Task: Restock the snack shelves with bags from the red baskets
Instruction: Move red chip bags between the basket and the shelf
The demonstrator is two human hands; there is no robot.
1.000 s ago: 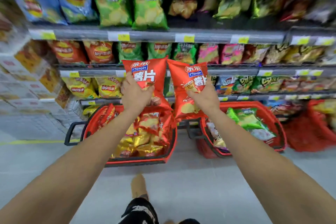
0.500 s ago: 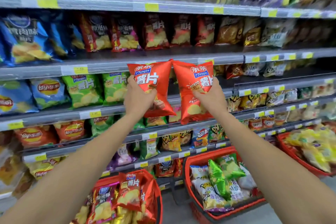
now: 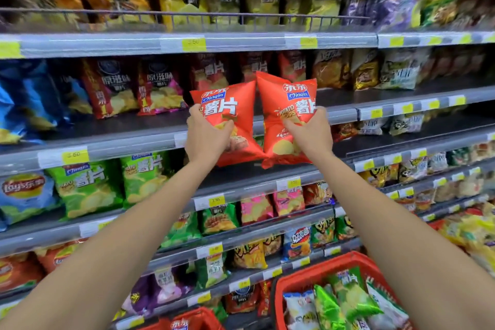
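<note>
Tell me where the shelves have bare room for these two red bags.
Bare board in front of the gold bags, right of the right hand. Another bare strip before the dark red bags. The top shelf is packed.

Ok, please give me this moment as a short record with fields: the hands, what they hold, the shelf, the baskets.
left hand: grips left red bag
right hand: grips right red bag
bags: upright, side by side, raised before the shelf, not yet on it
shelf: rear bags at its back, bare board in front
basket: lower right, holds green bags and others
second basket: bottom edge, mostly cut off
</note>
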